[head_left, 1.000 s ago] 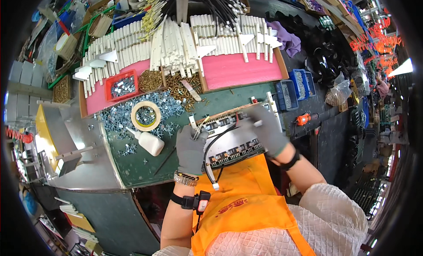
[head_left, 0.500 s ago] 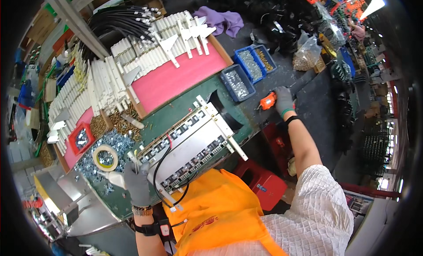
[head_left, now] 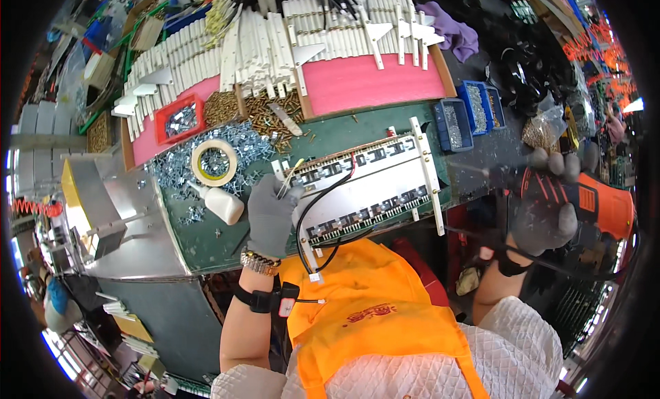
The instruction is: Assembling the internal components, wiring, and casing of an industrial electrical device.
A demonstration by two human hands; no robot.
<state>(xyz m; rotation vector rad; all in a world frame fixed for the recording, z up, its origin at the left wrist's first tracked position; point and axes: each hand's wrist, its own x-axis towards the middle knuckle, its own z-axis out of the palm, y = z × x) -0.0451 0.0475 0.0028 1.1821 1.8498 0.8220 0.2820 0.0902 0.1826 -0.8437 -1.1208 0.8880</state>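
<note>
My right hand point(head_left: 543, 224), in a grey glove, is wrapped round an orange and black power screwdriver point(head_left: 601, 203), whose blurred tip points left. It is apart from a long white panel assembly point(head_left: 368, 186) with rows of metal clips along both edges. White bars cross its ends, the right white bar point(head_left: 427, 175) showing fully. My gloved left hand point(head_left: 271, 217) closes at the assembly's left end, with a thin pale piece point(head_left: 290, 178) at the fingertips; the exact hold is partly hidden. Black cable point(head_left: 307, 217) loops over the panel. Beside this hand lies a white bottle point(head_left: 223, 205).
A tape roll point(head_left: 214, 162) rests on a heap of small metal clips point(head_left: 240, 141). Brass screws point(head_left: 223, 110) lie behind, near a red tray point(head_left: 180, 119). White strips point(head_left: 265, 55) fill a pink-lined tray point(head_left: 371, 86). Blue bins point(head_left: 454, 124) of hardware stand right.
My view has turned, shifting the bench rightward and up in the picture. My right hand has brought the power screwdriver closer to me. My left hand stays at the assembly's left end.
</note>
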